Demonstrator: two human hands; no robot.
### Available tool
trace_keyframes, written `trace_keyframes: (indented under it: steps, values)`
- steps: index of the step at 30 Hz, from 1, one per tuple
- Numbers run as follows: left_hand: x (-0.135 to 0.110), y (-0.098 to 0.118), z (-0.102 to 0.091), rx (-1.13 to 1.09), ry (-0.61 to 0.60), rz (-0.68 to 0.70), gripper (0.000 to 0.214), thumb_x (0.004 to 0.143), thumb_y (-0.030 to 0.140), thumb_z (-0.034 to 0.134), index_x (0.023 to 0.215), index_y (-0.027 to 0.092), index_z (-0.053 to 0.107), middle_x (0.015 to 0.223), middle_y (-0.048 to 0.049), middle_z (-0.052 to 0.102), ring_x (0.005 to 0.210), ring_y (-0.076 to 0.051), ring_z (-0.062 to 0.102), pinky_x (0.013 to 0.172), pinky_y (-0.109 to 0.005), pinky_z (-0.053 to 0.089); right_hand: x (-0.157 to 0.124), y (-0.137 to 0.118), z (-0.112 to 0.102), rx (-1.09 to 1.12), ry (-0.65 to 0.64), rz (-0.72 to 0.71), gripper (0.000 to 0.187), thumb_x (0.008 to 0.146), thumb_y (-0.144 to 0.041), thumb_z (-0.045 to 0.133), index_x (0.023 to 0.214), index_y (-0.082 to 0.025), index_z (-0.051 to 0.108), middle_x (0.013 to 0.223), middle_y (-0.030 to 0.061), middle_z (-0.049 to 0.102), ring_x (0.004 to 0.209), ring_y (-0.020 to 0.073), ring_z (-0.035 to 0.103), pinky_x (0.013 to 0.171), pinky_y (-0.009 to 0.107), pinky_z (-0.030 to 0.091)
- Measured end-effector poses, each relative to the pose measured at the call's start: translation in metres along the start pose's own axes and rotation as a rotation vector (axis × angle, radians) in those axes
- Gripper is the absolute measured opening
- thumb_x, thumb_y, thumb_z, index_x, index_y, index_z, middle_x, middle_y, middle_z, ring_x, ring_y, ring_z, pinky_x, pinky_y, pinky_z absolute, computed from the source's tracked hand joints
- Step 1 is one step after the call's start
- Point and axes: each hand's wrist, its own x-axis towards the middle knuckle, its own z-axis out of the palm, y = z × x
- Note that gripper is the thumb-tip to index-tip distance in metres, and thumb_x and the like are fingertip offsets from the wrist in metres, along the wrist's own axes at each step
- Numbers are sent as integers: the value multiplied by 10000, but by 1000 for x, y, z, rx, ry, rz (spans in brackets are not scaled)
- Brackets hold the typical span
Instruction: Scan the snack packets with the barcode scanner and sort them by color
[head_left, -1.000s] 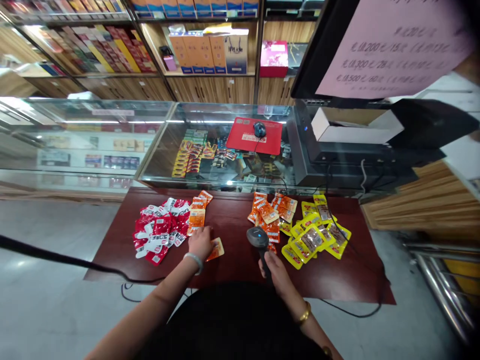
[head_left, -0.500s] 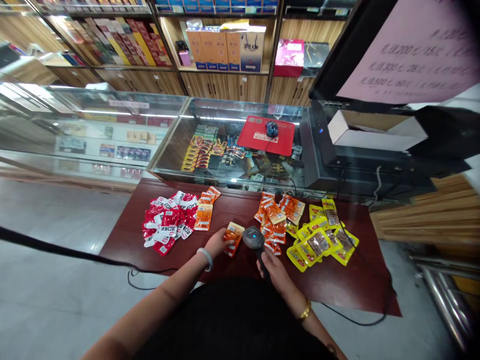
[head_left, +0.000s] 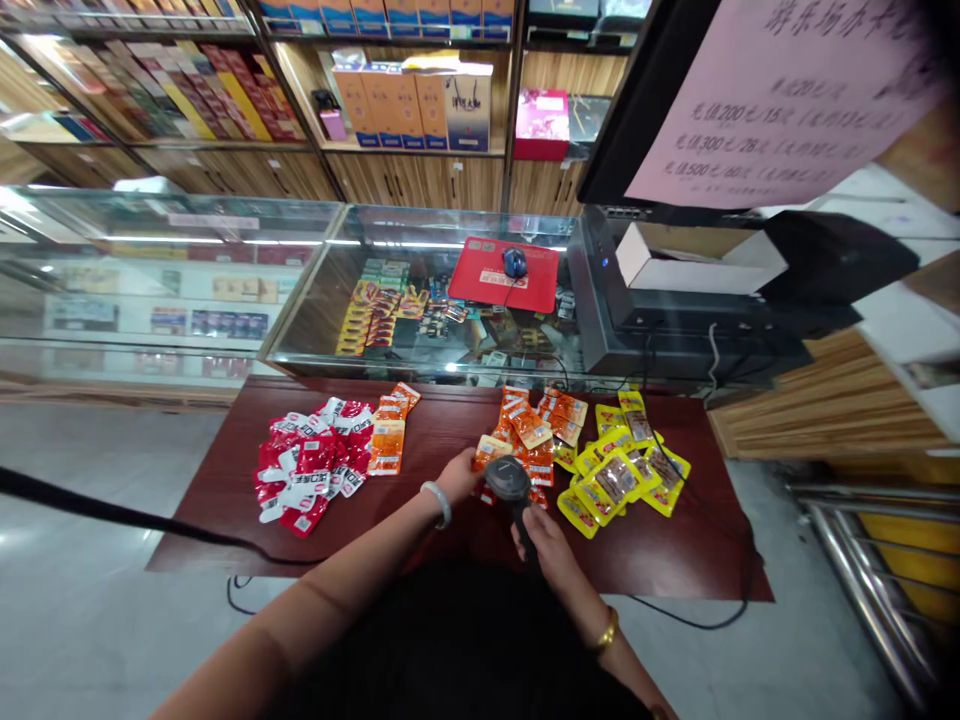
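My right hand (head_left: 541, 540) grips the handle of a black barcode scanner (head_left: 510, 480), its head held over the dark red table (head_left: 450, 530). My left hand (head_left: 459, 475) holds an orange snack packet (head_left: 489, 452) right beside the scanner head, at the near edge of the orange packet pile (head_left: 540, 425). A pile of yellow packets (head_left: 619, 465) lies to the right. Red-and-white packets (head_left: 315, 462) and a few orange ones (head_left: 390, 430) lie to the left.
A glass display counter (head_left: 360, 290) stands behind the table, with a red mouse pad (head_left: 491, 285) and mouse (head_left: 514, 262) on it. A black monitor (head_left: 645, 110) with a pink paper notice (head_left: 780, 90) rises at right. Shelves of boxes line the back wall. The scanner cable (head_left: 690, 620) trails off the table.
My left hand lifted an orange packet from the table's left-middle and carried it right, up to the scanner head. The right hand kept hold of the scanner.
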Motion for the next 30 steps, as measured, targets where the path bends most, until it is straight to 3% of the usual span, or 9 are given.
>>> trace_keyframes:
  steps: [4, 6, 9, 12, 15, 17, 24, 27, 30]
  values:
    - [16, 20, 19, -149, -244, 95, 457, 630, 320, 766, 1030, 137, 644, 967, -94, 710, 853, -205, 657, 816, -346, 507, -2, 2, -7, 57, 87, 4, 486, 731, -681, 620, 805, -209, 531, 609, -31, 546, 470, 108, 448, 455, 229, 337]
    - [21, 24, 11, -150, -237, 82, 481, 644, 316, 753, 1070, 134, 622, 975, -102, 698, 861, -200, 648, 815, -347, 500, -1, 4, -9, 75, 122, -4, 457, 767, -659, 602, 812, -208, 537, 657, -14, 570, 508, 118, 476, 478, 236, 362]
    - [16, 19, -28, 30, 11, 25, 398, 712, 299, 686, 1057, 124, 595, 981, -117, 674, 885, -200, 632, 829, -341, 484, 3, 5, -8, 63, 98, -28, 432, 790, -636, 596, 789, -207, 540, 666, -10, 560, 525, 120, 472, 492, 242, 369]
    - [-3, 4, -82, 410, 352, -30, 348, 746, 330, 648, 1022, 129, 582, 1013, -135, 646, 983, -242, 603, 899, -365, 439, 7, 2, 1, 5, 31, -49, 455, 795, -654, 572, 709, -210, 520, 611, -21, 517, 492, 116, 428, 477, 250, 342]
    - [-25, -10, -125, 787, 665, -137, 537, 744, 453, 632, 1155, 126, 516, 1186, -186, 562, 1174, -324, 492, 982, -432, 356, 11, -3, 16, -46, 1, -19, 483, 763, -686, 578, 675, -218, 493, 570, -29, 506, 458, 115, 408, 459, 255, 317]
    - [-34, -17, -142, 930, 736, -216, 650, 728, 515, 624, 1224, 127, 463, 1264, -206, 504, 1219, -352, 443, 985, -449, 335, 13, -5, 27, -67, -21, 7, 494, 735, -700, 595, 689, -220, 491, 563, -33, 517, 441, 111, 405, 448, 250, 301]
    - [-34, -26, -166, 1017, 585, -234, 444, 749, 479, 606, 1043, 156, 526, 1047, -177, 641, 1061, -337, 578, 859, -392, 402, 24, 2, 50, -122, -99, 46, 489, 748, -662, 609, 907, -201, 582, 563, -47, 527, 436, 107, 422, 444, 239, 310]
    - [-32, -30, -166, 795, 500, -274, 410, 751, 448, 619, 1047, 188, 504, 879, -116, 680, 855, -285, 653, 734, -341, 425, 28, 3, 57, -121, -91, 56, 547, 725, -666, 628, 1011, -202, 583, 542, -59, 525, 419, 108, 419, 428, 236, 299]
    - [-30, -36, -151, 517, 458, -207, 373, 703, 429, 677, 942, 210, 493, 741, -21, 651, 709, -209, 639, 661, -286, 422, 32, -2, 66, -125, -111, 47, 551, 728, -650, 637, 1046, -205, 576, 534, -66, 528, 409, 104, 419, 431, 236, 308]
